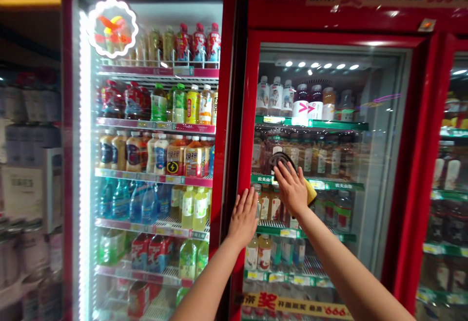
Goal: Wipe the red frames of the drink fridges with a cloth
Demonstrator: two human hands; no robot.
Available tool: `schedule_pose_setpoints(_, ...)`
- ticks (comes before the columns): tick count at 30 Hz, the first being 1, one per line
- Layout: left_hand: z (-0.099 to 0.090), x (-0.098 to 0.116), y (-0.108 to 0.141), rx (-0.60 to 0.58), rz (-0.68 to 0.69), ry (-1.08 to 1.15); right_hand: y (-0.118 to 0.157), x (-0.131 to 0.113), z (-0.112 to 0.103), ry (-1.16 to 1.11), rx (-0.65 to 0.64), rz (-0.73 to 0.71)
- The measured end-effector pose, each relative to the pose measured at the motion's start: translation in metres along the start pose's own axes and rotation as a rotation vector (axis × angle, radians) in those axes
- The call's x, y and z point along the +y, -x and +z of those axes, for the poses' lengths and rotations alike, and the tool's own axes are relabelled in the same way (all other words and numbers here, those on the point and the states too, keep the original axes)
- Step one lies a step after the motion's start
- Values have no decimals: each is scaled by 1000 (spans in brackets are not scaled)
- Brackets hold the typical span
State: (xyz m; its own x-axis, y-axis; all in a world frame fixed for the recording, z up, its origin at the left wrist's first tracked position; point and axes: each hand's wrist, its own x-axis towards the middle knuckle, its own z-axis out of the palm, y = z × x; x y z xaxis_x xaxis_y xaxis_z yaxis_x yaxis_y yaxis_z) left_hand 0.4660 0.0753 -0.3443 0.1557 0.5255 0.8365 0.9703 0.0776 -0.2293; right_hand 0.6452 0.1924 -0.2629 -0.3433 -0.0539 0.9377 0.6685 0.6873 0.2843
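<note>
My right hand (291, 189) presses a folded cleaning cloth, with a dark side (283, 158) and a yellow side (310, 192), flat against the glass door (380, 165) of the right-hand drinks fridge. Its fingers are stretched out over the cloth, which is partly hidden under the palm. Lower and to the left, my left hand (244, 217) lies flat on the red door frame (252, 116), holding nothing. Bottles on green-edged shelves show through the glass behind both hands.
A second red fridge (229, 67) on the left holds rows of drinks and a lit wavy ring sign (112, 28). More bottles stand behind glass at the far right (453, 170). Shelved goods (29, 175) fill the dim left side. A yellow strip (296, 305) crosses the door low down.
</note>
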Motion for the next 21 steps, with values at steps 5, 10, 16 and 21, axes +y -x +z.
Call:
schedule_pose_setpoints(5, 6, 5, -4, 55, 9, 35, 52, -7, -1, 34, -30, -37)
schedule_pose_setpoints(10, 10, 18, -25, 64, 36, 66, 18, 27, -14, 36, -86, -61)
schedule_pose_setpoints(16, 15, 41, -41, 76, 49, 68, 59, 74, -26, 61, 102, 221)
schedule_pose_setpoints(21, 28, 64, -53, 119, 50, 99, 85, 67, -24, 116, -64, 73)
